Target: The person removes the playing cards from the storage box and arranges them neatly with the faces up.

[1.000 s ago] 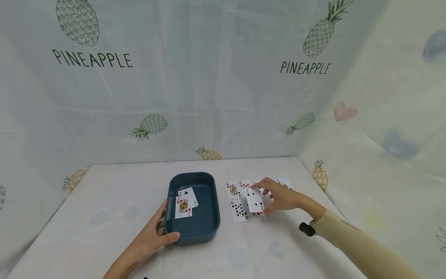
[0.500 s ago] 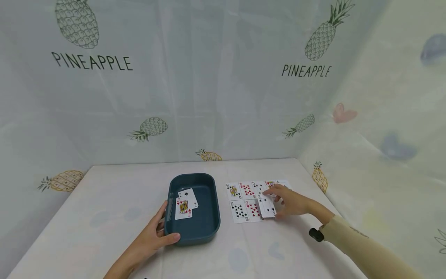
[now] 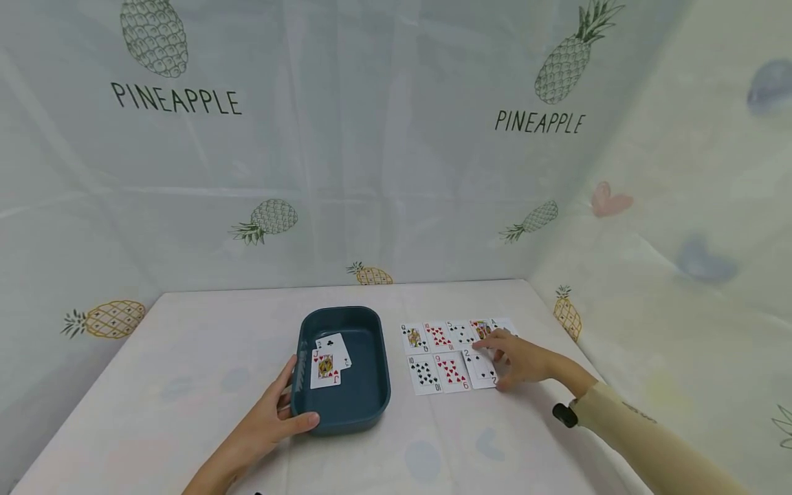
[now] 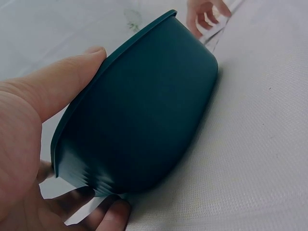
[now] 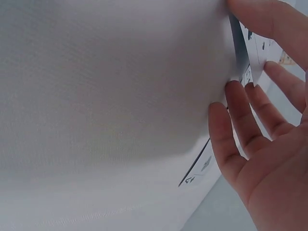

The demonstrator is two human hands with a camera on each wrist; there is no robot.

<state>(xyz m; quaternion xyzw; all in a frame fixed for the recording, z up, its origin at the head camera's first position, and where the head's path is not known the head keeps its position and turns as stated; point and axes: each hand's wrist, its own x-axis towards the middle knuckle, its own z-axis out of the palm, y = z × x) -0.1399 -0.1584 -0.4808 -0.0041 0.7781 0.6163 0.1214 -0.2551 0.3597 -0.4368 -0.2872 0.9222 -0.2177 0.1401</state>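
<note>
My left hand (image 3: 269,419) holds the left side of a dark blue plastic tray (image 3: 365,419), thumb on its rim and fingers curled below. In the left wrist view the tray's outer wall (image 4: 144,106) fills the middle. Inside lie two overlapping playing cards: a red jack (image 3: 324,370) and a black clubs card (image 3: 337,347). My right hand (image 3: 522,359) pinches a black two playing card (image 3: 479,369) by its ends, low at the right of the front row. In the right wrist view the card (image 5: 257,45) slants between thumb and fingertip, one edge raised.
Face-up cards lie in two rows right of the tray. The back row has a queen (image 3: 414,337), a red ten (image 3: 438,335), a black five (image 3: 460,333) and more, partly behind my hand. In front are a black ten (image 3: 424,373) and a red nine (image 3: 452,371).
My right hand has carried the black two rightward from over the red nine and lowered it beside that card. The left hand and tray have stayed in place.
</note>
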